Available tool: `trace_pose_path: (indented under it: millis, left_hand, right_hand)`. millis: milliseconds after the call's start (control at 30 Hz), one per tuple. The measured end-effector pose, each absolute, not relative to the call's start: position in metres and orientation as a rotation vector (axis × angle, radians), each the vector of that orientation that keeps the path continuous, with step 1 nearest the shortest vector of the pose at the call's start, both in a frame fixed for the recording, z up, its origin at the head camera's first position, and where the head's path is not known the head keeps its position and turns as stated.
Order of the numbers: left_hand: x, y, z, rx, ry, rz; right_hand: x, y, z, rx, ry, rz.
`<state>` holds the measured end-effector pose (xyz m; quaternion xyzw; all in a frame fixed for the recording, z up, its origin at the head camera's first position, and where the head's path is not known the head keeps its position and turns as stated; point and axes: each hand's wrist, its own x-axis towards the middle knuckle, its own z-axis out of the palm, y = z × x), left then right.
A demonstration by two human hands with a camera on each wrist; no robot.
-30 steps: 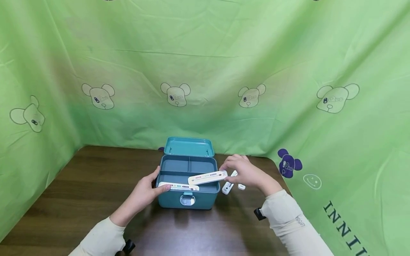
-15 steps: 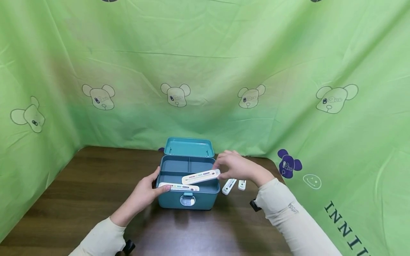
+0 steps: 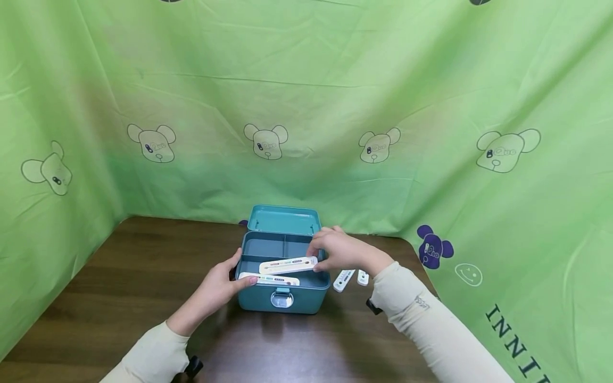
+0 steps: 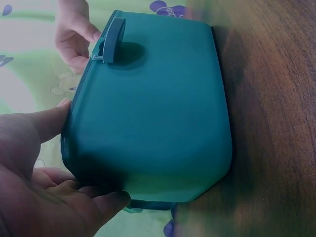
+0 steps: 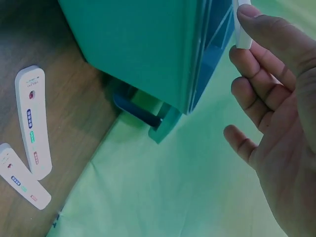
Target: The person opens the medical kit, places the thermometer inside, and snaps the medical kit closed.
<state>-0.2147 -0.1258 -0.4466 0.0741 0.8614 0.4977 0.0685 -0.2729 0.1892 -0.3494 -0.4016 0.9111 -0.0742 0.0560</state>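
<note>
A teal lidded box (image 3: 301, 302) stands on the table with its lid (image 3: 284, 219) raised at the back. My left hand (image 3: 217, 284) grips its left side, thumb over the front rim and fingers against the side wall (image 4: 148, 113). Close by that thumb, a slim white case (image 3: 280, 280) with small printed labels lies along the inside of the front wall. Over the front compartment, my right hand (image 3: 340, 251) pinches the right end of a similar white case (image 3: 282, 265) between thumb and fingers. The right wrist view shows just the end of this held case (image 5: 241, 29).
Two more white cases, one nearer the box (image 3: 343, 281) and one farther right (image 3: 363, 277), lie on the wooden table (image 3: 143, 276) beside the box. Dividers split the box's back part in two. A green printed cloth (image 3: 316, 181) hangs behind the table.
My right hand has moved left with the pinched white case, bringing it farther over the box's front compartment. The left hand keeps its grip on the box.
</note>
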Motion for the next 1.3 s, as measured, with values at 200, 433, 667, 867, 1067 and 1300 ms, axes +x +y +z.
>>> trace_pose_path:
  millis: [200,433,667,867,1067,1300]
  left_hand:
    - [-0.213,-0.126,-0.447,0.206,2.593,1.493]
    - [-0.213,-0.126,-0.446,0.215,2.586,1.506]
    - [-0.214,-0.127,-0.443,0.229,2.593,1.518]
    - [-0.213,-0.127,-0.445,0.215,2.596,1.497]
    - [-0.214,-0.125,-0.444,0.218,2.580,1.521]
    - [-0.214,-0.124,-0.444,0.218,2.584,1.514]
  right_hand:
    - [-0.274,0.184,-0.357,-1.239,2.781,-0.205]
    - [-0.276,0.179,-0.366,-1.268,2.798,-0.203]
    - [-0.281,0.173,-0.370,-1.277,2.783,-0.206]
    - [-0.279,0.166,-0.376,-1.343,2.764,-0.192]
    - [-0.274,0.163,-0.379,-1.356,2.799,-0.149]
    - [-0.268,0.158,-0.381,-1.310,2.832,-0.083]
